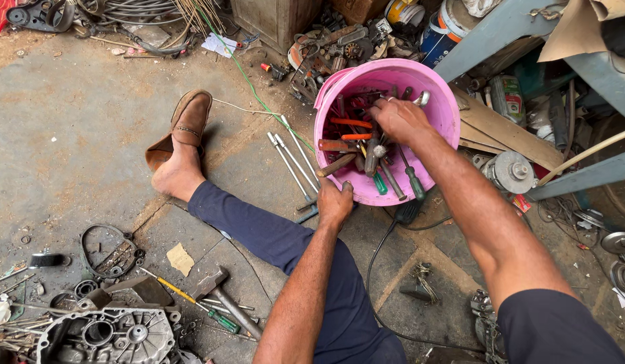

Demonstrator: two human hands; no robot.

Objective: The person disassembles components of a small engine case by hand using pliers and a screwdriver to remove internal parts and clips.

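I see my right hand [401,120] deep inside the pink bucket [440,101], fingers curled down among the tools; the grip looks clenched on something in the pile, but I cannot tell which tool it has. My left hand [334,202] is clamped on the bucket's near rim, its grip closed on the plastic edge. The bucket stands tilted toward me on the concrete floor [76,135], just beyond my outstretched leg [258,232].

Inside the bucket lie screwdrivers with orange [351,123] and green handles [415,183], plus greasy metal tools, all jumbled together. Just left of the bucket, three long socket wrenches [290,160] lie side by side on the floor. My bare foot [177,174] rests on a brown shoe [190,120].

Near my left elbow, a hammer [221,291] and a yellow-and-green screwdriver [191,301] lie on the floor, with a grey engine casing [110,335] at the lower left corner and a gasket [110,253] above it. A black cable [376,269] runs from under the bucket toward me. Right of the bucket are boards [508,131], a round metal part [511,172] and a blue-grey frame [582,176].
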